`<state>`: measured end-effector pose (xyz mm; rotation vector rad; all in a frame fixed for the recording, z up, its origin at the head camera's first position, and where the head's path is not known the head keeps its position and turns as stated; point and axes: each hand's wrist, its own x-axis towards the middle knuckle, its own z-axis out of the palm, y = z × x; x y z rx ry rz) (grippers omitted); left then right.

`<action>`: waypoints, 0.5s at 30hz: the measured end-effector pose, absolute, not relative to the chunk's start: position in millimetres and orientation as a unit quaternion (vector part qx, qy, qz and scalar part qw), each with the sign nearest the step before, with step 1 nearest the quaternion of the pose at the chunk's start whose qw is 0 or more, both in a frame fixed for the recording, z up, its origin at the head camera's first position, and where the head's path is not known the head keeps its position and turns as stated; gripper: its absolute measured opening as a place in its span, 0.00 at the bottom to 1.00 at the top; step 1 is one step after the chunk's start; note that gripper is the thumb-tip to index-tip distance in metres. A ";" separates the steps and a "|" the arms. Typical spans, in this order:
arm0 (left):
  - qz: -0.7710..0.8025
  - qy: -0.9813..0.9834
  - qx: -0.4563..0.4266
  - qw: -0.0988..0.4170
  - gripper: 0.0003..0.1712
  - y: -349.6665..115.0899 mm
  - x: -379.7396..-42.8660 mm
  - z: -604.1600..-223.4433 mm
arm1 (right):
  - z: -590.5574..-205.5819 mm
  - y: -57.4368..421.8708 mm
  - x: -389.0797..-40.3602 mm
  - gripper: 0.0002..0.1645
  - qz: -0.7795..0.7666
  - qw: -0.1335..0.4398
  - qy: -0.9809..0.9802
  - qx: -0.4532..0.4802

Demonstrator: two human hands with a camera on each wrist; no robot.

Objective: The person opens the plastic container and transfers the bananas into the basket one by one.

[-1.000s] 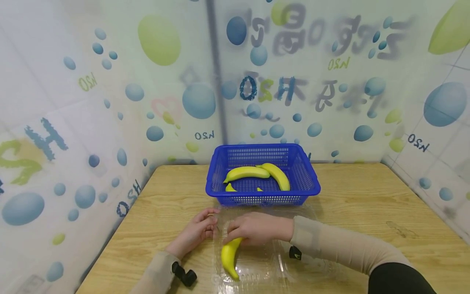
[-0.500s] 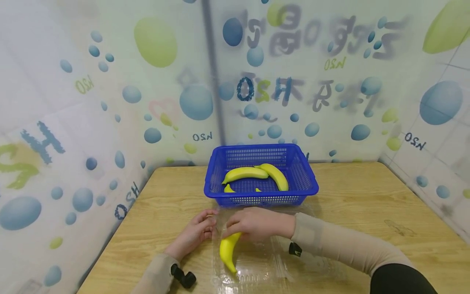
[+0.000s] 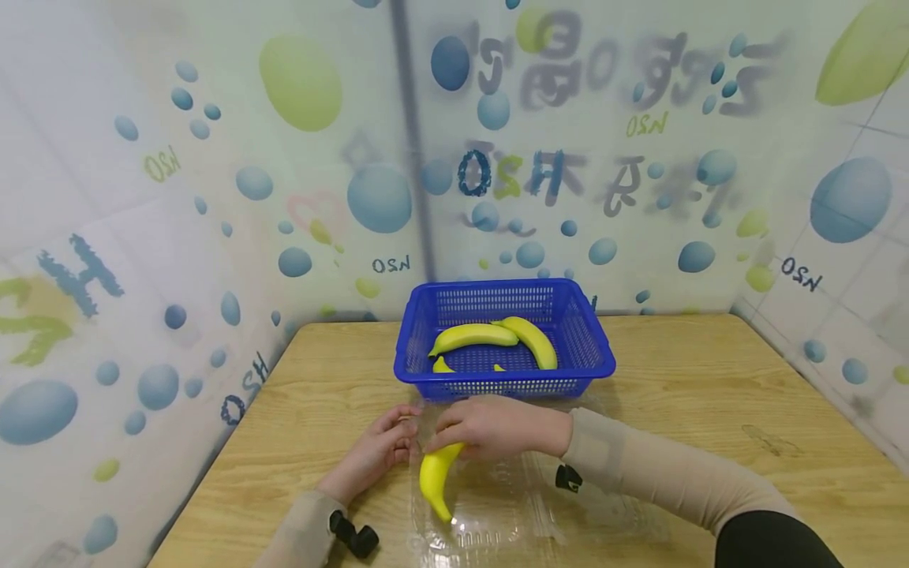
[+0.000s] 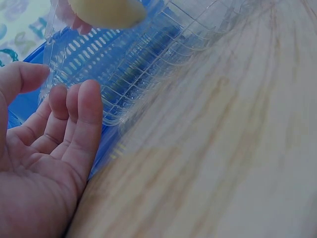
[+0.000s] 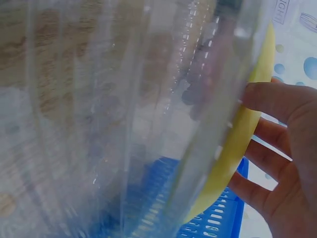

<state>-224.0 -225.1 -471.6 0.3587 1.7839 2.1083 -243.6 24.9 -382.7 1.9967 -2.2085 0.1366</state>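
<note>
My right hand [image 3: 497, 426] grips a yellow banana [image 3: 435, 477] from above by its far part, over the left half of a clear plastic clamshell box [image 3: 497, 509]. The banana's near tip points down toward me. In the right wrist view, thumb and fingers hold the banana [image 5: 242, 129] from opposite sides, partly behind the clear plastic. At the box's left edge, my left hand [image 3: 376, 450] rests on its side with fingers loosely bent. From the left wrist, thumb and fingertips of that hand [image 4: 54, 144] stand apart, right at the box wall [image 4: 124, 94].
Behind the box stands a blue plastic basket [image 3: 600, 359] holding several bananas [image 3: 474, 336]. The box's other half [image 3: 604, 513] lies spread to the right, under my right forearm. A wooden table [image 3: 710, 371] meets patterned walls [image 3: 639, 197] at the back and sides.
My right hand has moved slightly away from me and lifted, carrying the banana a little up and to the left. My left hand has stayed at the box's edge.
</note>
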 end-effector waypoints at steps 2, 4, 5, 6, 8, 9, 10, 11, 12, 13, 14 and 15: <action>0.746 0.630 0.125 0.178 0.13 -225.3 -224.3 -472.0 | -382.4 24.9 -243.9 0.27 0.047 0.079 -0.739 0.667; 0.746 0.630 0.125 0.178 0.13 -225.6 -224.5 -472.2 | -381.8 24.8 -243.9 0.27 0.049 0.076 -0.740 0.667; 0.745 0.630 0.126 0.178 0.13 -225.6 -224.4 -472.0 | -381.4 24.8 -243.8 0.27 0.050 0.074 -0.740 0.667; 0.745 0.630 0.126 0.178 0.13 -225.7 -224.3 -471.9 | -381.1 24.8 -243.8 0.27 0.051 0.072 -0.741 0.666; 0.744 0.632 0.127 0.178 0.14 -225.8 -224.2 -471.6 | -380.2 24.6 -244.0 0.27 0.051 0.070 -0.742 0.665; 0.743 0.632 0.126 0.178 0.14 -225.8 -224.2 -471.4 | -379.6 24.6 -243.9 0.27 0.053 0.067 -0.743 0.663; 0.743 0.633 0.126 0.178 0.14 -225.7 -224.1 -471.1 | -379.1 24.6 -244.3 0.27 0.053 0.066 -0.744 0.663; 0.742 0.634 0.125 0.179 0.14 -225.6 -224.1 -470.9 | -378.0 24.7 -244.0 0.27 0.054 0.064 -0.745 0.662; 0.741 0.635 0.123 0.178 0.14 -225.5 -224.1 -470.7 | -377.2 24.8 -244.2 0.28 0.054 0.064 -0.745 0.662; 0.741 0.636 0.123 0.178 0.14 -225.5 -224.2 -470.6 | -376.1 24.8 -244.1 0.28 0.053 0.063 -0.745 0.662; 0.741 0.636 0.122 0.178 0.15 -225.3 -224.2 -470.3 | -374.8 24.9 -243.9 0.28 0.053 0.062 -0.745 0.662; 0.741 0.636 0.121 0.178 0.15 -225.0 -224.1 -470.1 | -373.5 25.2 -243.7 0.29 0.053 0.061 -0.746 0.661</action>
